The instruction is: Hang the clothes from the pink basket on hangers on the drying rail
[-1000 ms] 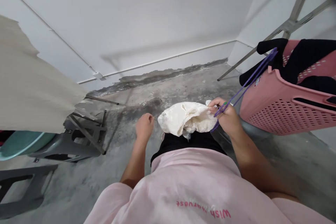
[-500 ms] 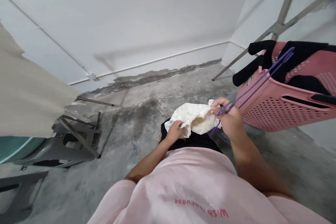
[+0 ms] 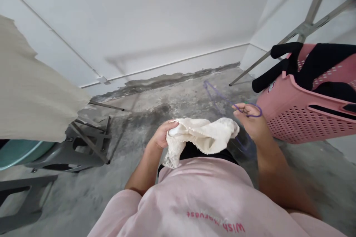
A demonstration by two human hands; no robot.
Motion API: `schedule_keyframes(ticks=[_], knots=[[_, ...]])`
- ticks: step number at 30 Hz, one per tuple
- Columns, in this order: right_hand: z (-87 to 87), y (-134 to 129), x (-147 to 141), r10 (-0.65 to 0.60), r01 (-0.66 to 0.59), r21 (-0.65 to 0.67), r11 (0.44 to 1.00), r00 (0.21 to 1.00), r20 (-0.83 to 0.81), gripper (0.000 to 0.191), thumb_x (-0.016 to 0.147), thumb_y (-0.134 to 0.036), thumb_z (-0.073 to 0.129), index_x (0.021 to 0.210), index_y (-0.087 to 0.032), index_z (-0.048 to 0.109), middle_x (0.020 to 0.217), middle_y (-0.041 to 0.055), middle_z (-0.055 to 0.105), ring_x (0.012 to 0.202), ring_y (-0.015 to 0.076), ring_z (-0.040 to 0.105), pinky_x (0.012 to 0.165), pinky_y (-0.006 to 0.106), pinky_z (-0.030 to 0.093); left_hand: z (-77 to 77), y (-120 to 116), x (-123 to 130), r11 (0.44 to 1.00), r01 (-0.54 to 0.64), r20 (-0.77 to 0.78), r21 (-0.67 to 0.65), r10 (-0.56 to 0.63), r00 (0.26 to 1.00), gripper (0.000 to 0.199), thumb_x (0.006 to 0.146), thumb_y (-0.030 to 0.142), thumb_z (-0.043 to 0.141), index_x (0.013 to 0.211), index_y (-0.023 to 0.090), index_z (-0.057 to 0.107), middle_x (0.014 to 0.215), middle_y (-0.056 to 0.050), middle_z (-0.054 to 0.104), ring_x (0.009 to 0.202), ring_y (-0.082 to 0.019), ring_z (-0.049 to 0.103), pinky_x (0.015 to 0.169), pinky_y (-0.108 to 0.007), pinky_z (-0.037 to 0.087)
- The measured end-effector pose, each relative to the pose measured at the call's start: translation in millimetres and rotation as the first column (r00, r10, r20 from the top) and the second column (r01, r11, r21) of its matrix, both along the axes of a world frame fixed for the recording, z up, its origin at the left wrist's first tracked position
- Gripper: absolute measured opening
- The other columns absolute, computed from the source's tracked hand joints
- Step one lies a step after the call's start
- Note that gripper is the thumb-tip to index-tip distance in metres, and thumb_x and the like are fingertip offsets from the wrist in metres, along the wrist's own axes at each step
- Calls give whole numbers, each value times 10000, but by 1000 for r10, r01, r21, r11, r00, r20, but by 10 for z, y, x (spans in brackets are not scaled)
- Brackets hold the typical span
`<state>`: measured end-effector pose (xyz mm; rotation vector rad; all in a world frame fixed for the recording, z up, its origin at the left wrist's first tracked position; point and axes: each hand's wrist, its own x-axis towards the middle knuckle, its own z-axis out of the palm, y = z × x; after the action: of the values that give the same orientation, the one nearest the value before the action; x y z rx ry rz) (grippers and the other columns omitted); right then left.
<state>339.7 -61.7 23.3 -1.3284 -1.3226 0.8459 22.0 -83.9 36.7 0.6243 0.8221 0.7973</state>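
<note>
My left hand [image 3: 161, 135] is closed on one edge of a white lace-trimmed garment [image 3: 203, 131], which bunches and sags in front of my waist. Its opening faces up toward me, and a lacy end hangs below my left hand. At the right, my right hand [image 3: 251, 120] pinches a thin purple clothes hanger [image 3: 260, 110]. The hanger's far part is blurred over the floor, and one curved piece loops over my fingers. A small gap seems to lie between the garment's right end and my right hand.
On the right stands a pink perforated basket [image 3: 294, 118] with black clothes [image 3: 314, 64] draped over it, beside a metal rack leg [image 3: 250, 68]. To the left are a hanging beige cloth [image 3: 33, 92], a green basin [image 3: 22, 153] and a grey stool [image 3: 69, 155].
My left hand has moved left and spread the garment out. My right hand has come off the garment and keeps the hanger, which has swung from pointing right to pointing left.
</note>
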Motion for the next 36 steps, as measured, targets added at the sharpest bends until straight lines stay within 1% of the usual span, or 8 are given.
schedule_keyframes(ticks=[4,8,10,14,17,19,27,36], knots=[[265,-145,-61,-4,65,199,978,956,-293,192,832,-411,636,833,-221,663,564,-29,449,442,73,322,431,235,229,131,-14,33,971,93,-453,221,18,891,372,626,481,736,759,139,671,631,-30,623,553,-148,542,532,-244,387],[646,-387,-117,124,107,329,938,785,-607,314,776,-498,710,716,-218,580,559,-48,363,407,53,249,418,259,194,167,52,67,832,315,-878,457,367,307,202,795,391,608,804,209,695,792,-37,680,724,-193,574,615,-272,342],[790,-503,-176,136,119,297,947,688,-712,382,712,-520,763,704,-211,539,555,-63,289,403,45,213,414,261,175,168,77,97,802,404,-898,439,393,196,201,835,370,564,841,231,709,855,-39,701,796,-215,591,653,-291,344],[867,-616,-407,210,67,318,946,619,-757,388,724,-480,769,744,-204,497,578,-76,255,412,38,195,416,236,187,150,102,197,766,340,-795,545,343,501,201,832,370,581,805,199,683,842,-33,689,821,-198,597,719,-286,379],[775,-589,-610,283,11,390,921,672,-685,324,820,-476,680,767,-213,498,581,-73,275,420,39,228,433,217,239,181,87,291,843,83,-470,531,211,857,240,775,413,656,837,181,648,753,-7,648,682,-150,583,660,-256,415],[680,-545,-699,332,-8,460,888,704,-628,321,841,-477,654,749,-208,503,573,-69,299,423,39,260,440,216,254,237,56,333,900,-43,-280,434,180,943,298,726,430,715,863,180,630,693,12,626,575,-125,557,576,-235,409],[447,-452,-558,352,-60,596,801,852,-388,270,795,-425,713,688,-217,578,553,-31,396,463,81,402,472,259,325,394,-93,256,900,-126,-230,418,239,943,302,712,396,759,867,170,632,654,9,650,519,-109,555,523,-208,398],[576,-474,-508,419,-78,626,776,806,-419,235,814,-437,687,721,-257,568,543,-48,399,411,53,345,438,227,304,372,-133,295,918,-65,-214,390,159,964,290,711,355,765,890,167,635,600,34,612,457,-84,506,482,-193,370]])
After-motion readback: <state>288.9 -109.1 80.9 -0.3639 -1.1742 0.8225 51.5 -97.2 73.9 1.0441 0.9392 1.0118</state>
